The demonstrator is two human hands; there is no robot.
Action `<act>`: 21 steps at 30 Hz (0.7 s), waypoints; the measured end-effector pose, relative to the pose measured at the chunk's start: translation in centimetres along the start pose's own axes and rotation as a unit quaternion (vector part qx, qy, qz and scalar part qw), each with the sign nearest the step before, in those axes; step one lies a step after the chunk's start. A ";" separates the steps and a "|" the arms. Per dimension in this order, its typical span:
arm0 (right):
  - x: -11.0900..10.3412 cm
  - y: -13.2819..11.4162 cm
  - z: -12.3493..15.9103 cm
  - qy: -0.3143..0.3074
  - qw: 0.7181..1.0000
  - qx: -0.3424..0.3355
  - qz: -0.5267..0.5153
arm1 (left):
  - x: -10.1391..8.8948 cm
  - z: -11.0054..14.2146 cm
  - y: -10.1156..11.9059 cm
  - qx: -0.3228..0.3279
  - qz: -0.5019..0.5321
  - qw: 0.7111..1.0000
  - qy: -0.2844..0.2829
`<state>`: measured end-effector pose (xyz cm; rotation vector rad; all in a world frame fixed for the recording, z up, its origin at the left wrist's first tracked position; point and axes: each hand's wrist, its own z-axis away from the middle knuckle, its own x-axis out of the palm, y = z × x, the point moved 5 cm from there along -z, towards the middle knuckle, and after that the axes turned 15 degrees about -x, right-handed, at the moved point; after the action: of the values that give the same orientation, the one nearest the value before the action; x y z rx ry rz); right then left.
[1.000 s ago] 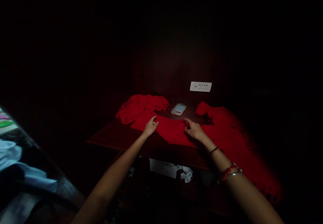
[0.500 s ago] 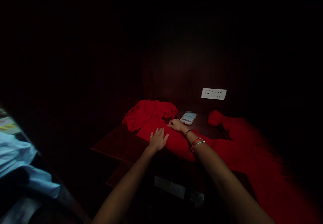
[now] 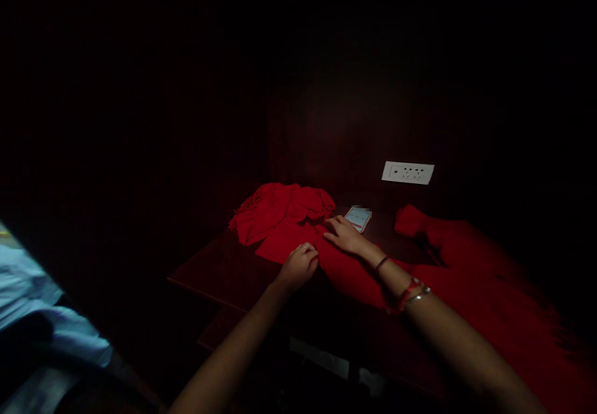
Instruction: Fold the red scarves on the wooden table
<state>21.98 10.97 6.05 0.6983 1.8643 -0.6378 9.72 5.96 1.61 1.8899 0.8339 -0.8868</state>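
A red fringed scarf lies across the dark table, its far left end bunched into a heap and its right side trailing over the near right edge. My left hand is closed at the near edge of the cloth, with the fingers curled and a ring showing. My right hand rests on the cloth just beyond it, fingers spread and apart; a dark band, a red bracelet and a silver bangle circle that wrist. Right behind the right hand's fingers lies a lit phone.
A white socket plate is set in the dark wall behind the table. Pale blue fabric shows at the far left, past a slanting dark edge. Below the tabletop are pale, dim shapes.
My left hand has gone from flat to curled at the cloth's near edge. My right hand has opened from a pinch and moved slightly right. The view has shifted a little.
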 end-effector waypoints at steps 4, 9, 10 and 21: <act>0.6 -2.3 4.8 -0.147 0.988 -0.023 -0.039 | -0.1 -0.1 0.2 0.014 0.032 0.999 -0.032; 1.9 -3.3 7.6 -0.158 0.987 0.027 0.012 | -0.6 0.3 -0.5 0.034 0.094 0.990 -0.101; 2.1 -3.5 7.7 -0.148 0.988 0.023 0.021 | -0.7 0.4 -0.7 0.036 0.109 0.987 -0.115; -2.8 1.1 10.2 0.010 0.990 0.136 -0.023 | -0.2 0.2 -0.2 -0.104 0.089 0.990 -0.025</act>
<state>29.97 4.11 4.85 0.8411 1.8351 -0.9299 9.39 5.80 1.58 1.7229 0.6864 -0.7059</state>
